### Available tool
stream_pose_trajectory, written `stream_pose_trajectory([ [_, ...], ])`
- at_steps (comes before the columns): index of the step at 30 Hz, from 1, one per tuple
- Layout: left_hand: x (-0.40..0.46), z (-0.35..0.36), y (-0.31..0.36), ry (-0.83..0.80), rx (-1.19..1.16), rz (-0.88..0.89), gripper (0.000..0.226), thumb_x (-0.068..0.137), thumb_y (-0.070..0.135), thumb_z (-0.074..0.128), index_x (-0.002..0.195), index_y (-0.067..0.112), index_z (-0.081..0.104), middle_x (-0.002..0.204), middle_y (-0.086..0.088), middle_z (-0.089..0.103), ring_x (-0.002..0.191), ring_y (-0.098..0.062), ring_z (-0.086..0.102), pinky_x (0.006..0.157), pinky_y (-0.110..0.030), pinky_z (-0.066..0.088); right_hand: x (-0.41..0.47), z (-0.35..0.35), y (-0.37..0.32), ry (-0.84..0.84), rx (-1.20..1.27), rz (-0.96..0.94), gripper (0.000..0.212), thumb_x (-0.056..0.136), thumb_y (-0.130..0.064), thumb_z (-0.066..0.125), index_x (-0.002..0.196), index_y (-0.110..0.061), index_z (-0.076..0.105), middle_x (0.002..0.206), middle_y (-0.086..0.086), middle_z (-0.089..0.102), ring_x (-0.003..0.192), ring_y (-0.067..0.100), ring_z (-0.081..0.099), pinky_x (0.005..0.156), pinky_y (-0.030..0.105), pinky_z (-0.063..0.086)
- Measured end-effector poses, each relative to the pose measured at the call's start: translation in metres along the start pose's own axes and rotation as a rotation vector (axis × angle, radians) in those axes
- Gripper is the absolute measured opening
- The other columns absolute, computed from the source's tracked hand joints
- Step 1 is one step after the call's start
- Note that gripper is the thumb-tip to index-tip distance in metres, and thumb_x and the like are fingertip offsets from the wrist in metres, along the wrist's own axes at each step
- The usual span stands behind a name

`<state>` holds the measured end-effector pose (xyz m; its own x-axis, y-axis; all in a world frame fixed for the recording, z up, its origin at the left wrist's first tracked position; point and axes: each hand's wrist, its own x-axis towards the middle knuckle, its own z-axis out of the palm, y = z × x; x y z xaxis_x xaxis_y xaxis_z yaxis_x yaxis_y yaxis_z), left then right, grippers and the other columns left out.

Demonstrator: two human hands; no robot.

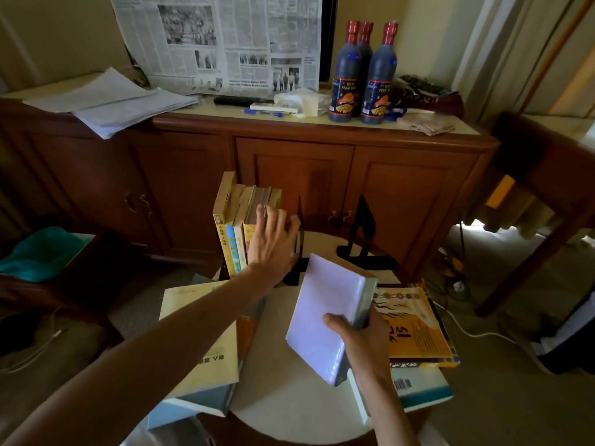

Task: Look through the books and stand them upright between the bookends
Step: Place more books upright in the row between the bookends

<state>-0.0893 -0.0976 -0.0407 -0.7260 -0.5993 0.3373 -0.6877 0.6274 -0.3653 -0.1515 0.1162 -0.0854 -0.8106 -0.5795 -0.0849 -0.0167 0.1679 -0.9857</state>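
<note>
Books being sorted at a small round table

Books [244, 217] are seen standing upright in a row at the far edge of a round white table [289, 410], seen from above by a head-worn camera. The left hand [273, 239] is stretched forward with fingers spread and nearly straight, laid against the right end of that row; nothing is gripped by it. Just right of the hand, a thin black bookend [300, 239] stands upright, and a second black bookend [362, 226] stands apart from it further right, with an empty gap between the two.

A thick pale book [325, 313] is held above the table by the right hand [357, 336], thumb curled over the blank cover and fingers wrapped around the spine edge. The book is tilted.

More books lie flat on the table: a cream one [199, 336] under the left forearm, and a yellow one [415, 326] on the right, resting on others.

Behind the table a wooden cabinet [322, 169] is seen, with three dark bottles [363, 72], loose papers [122, 101] and a spread newspaper [222, 43] on top.
</note>
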Motion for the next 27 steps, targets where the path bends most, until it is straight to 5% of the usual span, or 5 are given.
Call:
stream_pose_trajectory([
  [4, -0.003, 0.005, -0.02, 0.013, 0.012, 0.06, 0.081, 0.084, 0.021, 0.063, 0.154, 0.027, 0.022, 0.148, -0.026, 0.033, 0.14, -0.048, 0.025, 0.119, -0.061, 0.01, 0.008, 0.006, -0.001, -0.024, -0.039, 0.039, 0.037, 0.053, -0.026, 0.079, 0.085, -0.016, 0.062, 0.073, -0.001, 0.07, 0.067, 0.019, 0.068, 0.051, 0.028, 0.052],
  [8, -0.004, 0.014, -0.035, -0.072, 0.096, 0.229, 0.055, 0.087, 0.034, 0.065, 0.139, 0.023, 0.054, 0.163, -0.021, 0.009, 0.149, -0.043, 0.004, 0.118, -0.062, 0.002, 0.009, 0.022, -0.008, -0.06, -0.107, -0.045, 0.039, 0.06, -0.02, 0.081, 0.092, -0.017, 0.061, 0.078, 0.0, 0.068, 0.07, 0.017, 0.065, 0.048, 0.019, 0.046],
  [12, -0.004, 0.014, -0.041, -0.053, 0.151, 0.309, 0.039, 0.09, 0.034, 0.06, 0.125, 0.019, 0.067, 0.161, -0.016, 0.021, 0.15, -0.039, 0.006, 0.119, -0.06, 0.003, 0.004, 0.051, -0.017, -0.013, -0.125, -0.205, 0.043, 0.068, -0.012, 0.081, 0.097, -0.024, 0.052, 0.081, -0.003, 0.061, 0.071, 0.004, 0.059, 0.054, 0.025, 0.048],
  [17, -0.002, 0.014, -0.048, -0.037, 0.146, 0.337, 0.033, 0.093, 0.04, 0.06, 0.119, 0.022, 0.07, 0.159, -0.015, 0.027, 0.15, -0.04, 0.009, 0.119, -0.059, 0.003, -0.003, 0.081, -0.034, 0.134, -0.016, -0.287, 0.045, 0.075, 0.001, 0.079, 0.106, -0.013, 0.049, 0.08, -0.016, 0.043, 0.075, -0.027, 0.048, 0.054, 0.001, 0.038],
  [27, -0.002, 0.007, -0.059, -0.066, 0.149, 0.363, 0.036, 0.088, 0.04, 0.065, 0.115, 0.017, 0.071, 0.153, -0.013, 0.034, 0.147, -0.037, 0.02, 0.121, -0.057, 0.008, 0.014, 0.103, -0.018, 0.185, -0.003, -0.29, 0.048, 0.076, -0.009, 0.081, 0.106, -0.023, 0.046, 0.08, -0.013, 0.056, 0.071, -0.014, 0.059, 0.053, 0.006, 0.044],
])
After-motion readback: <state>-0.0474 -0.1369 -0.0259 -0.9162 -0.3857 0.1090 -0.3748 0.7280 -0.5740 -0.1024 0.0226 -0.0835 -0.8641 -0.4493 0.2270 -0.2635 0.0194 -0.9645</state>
